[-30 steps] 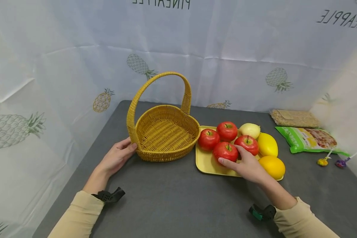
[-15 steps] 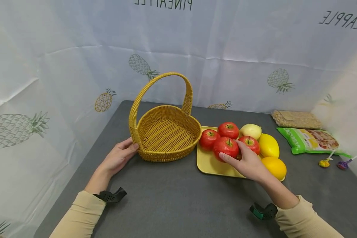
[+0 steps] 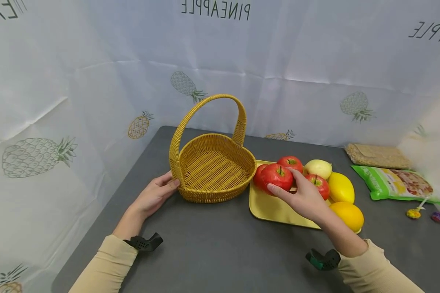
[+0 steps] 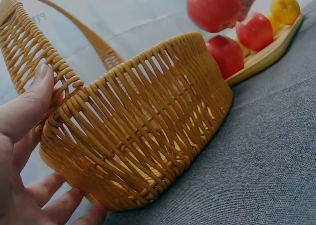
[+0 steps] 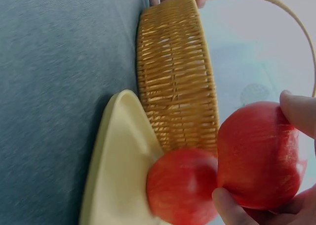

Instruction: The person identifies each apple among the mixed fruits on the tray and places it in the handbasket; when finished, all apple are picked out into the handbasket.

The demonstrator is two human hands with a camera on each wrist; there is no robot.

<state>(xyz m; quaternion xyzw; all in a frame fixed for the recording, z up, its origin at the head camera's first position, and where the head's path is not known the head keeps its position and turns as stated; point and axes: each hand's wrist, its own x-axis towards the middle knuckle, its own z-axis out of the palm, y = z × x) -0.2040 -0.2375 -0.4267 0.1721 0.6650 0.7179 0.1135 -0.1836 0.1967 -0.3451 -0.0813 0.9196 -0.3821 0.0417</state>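
My right hand (image 3: 305, 196) grips a red apple (image 3: 276, 178) between thumb and fingers. The left wrist view has this apple (image 4: 213, 8) raised above another apple (image 4: 225, 56) on the tray. Below it lies a yellow tray (image 3: 271, 209), still bearing other red apples (image 3: 290, 163), a pale yellow-green fruit (image 3: 318, 168) and yellow lemon-like fruits (image 3: 341, 188). Left of the tray stands a heart-shaped wicker basket (image 3: 214, 195) with a tall arched handle; nothing lies inside. My left hand (image 3: 157, 195) holds its left side, thumb (image 4: 39, 86) at the handle's base, other fingers against the wall.
Right of the tray lie a green food packet (image 3: 399, 183), a clear bag of grains (image 3: 377, 156) and two lollipops, one yellow (image 3: 413, 213) and one purple (image 3: 439, 216). A pineapple-print curtain (image 3: 297, 61) hangs behind the grey table (image 3: 220, 252).
The right hand has raised the apple from the tray and shifted it slightly toward the basket. The left hand keeps its place on the basket. The head view has turned a little left.
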